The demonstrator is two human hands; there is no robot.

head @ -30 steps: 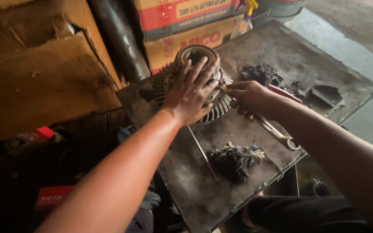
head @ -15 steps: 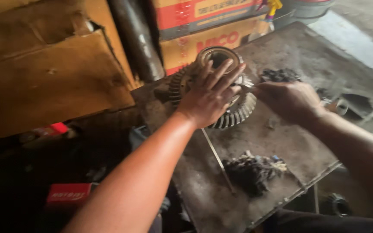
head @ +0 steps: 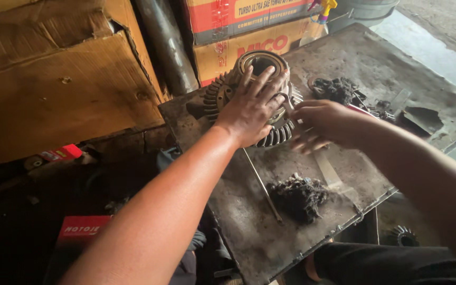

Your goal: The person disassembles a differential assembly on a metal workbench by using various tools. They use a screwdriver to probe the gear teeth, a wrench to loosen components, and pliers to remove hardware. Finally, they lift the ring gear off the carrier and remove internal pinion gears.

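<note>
A greasy ring gear assembly [head: 218, 94] with a round hub lies on a dirty metal table [head: 365, 58]. My left hand [head: 252, 108] is spread flat over its top and presses down on it. My right hand [head: 320, 124] is at the gear's right rim with its fingers curled against the teeth. It is blurred, and I cannot tell whether it pinches something small. A thin metal rod [head: 262, 186] lies on the table just below the gear. A flat metal strip [head: 327, 170] lies under my right wrist.
Two clumps of black oily rag lie on the table, one [head: 299, 195] near the front edge and one [head: 336, 88] behind my right hand. Red and yellow cartons [head: 228, 31], a dark pipe [head: 162, 47] and a big cardboard box [head: 54, 79] stand behind. Another gear [head: 403, 236] lies on the floor.
My left hand stays on the gear. My right hand has drawn in closer to the gear's right rim. The view has shifted a little.
</note>
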